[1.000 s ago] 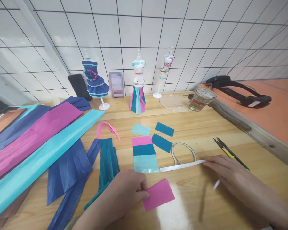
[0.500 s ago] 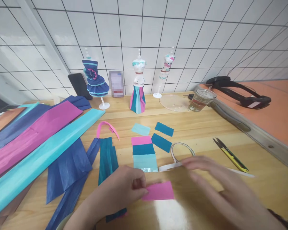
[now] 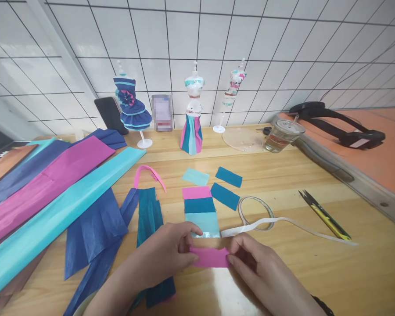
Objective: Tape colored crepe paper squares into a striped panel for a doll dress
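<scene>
A small pink crepe paper rectangle (image 3: 211, 258) is pinched at both short ends. My left hand (image 3: 171, 248) grips its left end between thumb and finger, and my right hand (image 3: 255, 259) grips the right end. Just beyond lies a joined panel with a pink band, a dark teal band (image 3: 199, 205) and a light blue band; clear glossy tape shows along its near edge. Two dark teal rectangles (image 3: 225, 196) and one light blue rectangle (image 3: 195, 176) rest behind it. A roll of white tape (image 3: 256, 213) sits near my right hand, its strip trailing rightward.
Folded crepe paper lengths, one of them turquoise (image 3: 85, 195), cover the left side. Yellow thread snips (image 3: 325, 215) lie at right. Along the wall stand a dressed mini mannequin (image 3: 133, 105), two others, phones and a lidded cup (image 3: 283, 135). A black headset (image 3: 339, 127) rests on an orange surface.
My right hand has come left and down from near the tape roll and taken the pink rectangle's right end. My left hand keeps its pinch. The view has shifted slightly.
</scene>
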Demonstrator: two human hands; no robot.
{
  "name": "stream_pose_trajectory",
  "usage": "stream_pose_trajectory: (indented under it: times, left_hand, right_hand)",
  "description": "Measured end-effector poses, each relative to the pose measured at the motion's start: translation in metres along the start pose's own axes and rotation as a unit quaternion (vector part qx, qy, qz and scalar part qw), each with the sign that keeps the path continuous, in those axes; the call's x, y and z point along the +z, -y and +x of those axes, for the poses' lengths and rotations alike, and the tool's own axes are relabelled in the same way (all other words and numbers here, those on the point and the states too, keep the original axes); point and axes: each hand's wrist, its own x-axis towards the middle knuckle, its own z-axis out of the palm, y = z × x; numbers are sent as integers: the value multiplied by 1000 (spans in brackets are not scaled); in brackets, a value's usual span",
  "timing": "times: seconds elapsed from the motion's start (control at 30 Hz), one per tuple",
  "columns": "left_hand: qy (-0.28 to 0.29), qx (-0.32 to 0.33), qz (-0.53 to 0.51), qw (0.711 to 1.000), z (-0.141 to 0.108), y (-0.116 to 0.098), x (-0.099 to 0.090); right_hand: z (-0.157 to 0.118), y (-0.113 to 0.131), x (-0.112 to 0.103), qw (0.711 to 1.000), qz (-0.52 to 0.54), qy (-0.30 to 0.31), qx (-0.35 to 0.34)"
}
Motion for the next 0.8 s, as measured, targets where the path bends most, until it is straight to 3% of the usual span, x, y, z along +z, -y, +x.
stream_pose_trajectory:
  times: [0.13, 0.27, 0.8]
  left_hand:
    - [16, 7, 11, 1000, 1, 0, -1]
    - [-8, -16, 21, 1000, 1, 0, -2]
    - [-44, -87, -12, 995, 7, 13, -7]
  right_hand:
    - [2, -2, 2, 1000, -2, -21, 7]
    - [3, -5, 6, 999, -1, -33, -3]
    - [3, -5, 19, 970, -78, -123, -193]
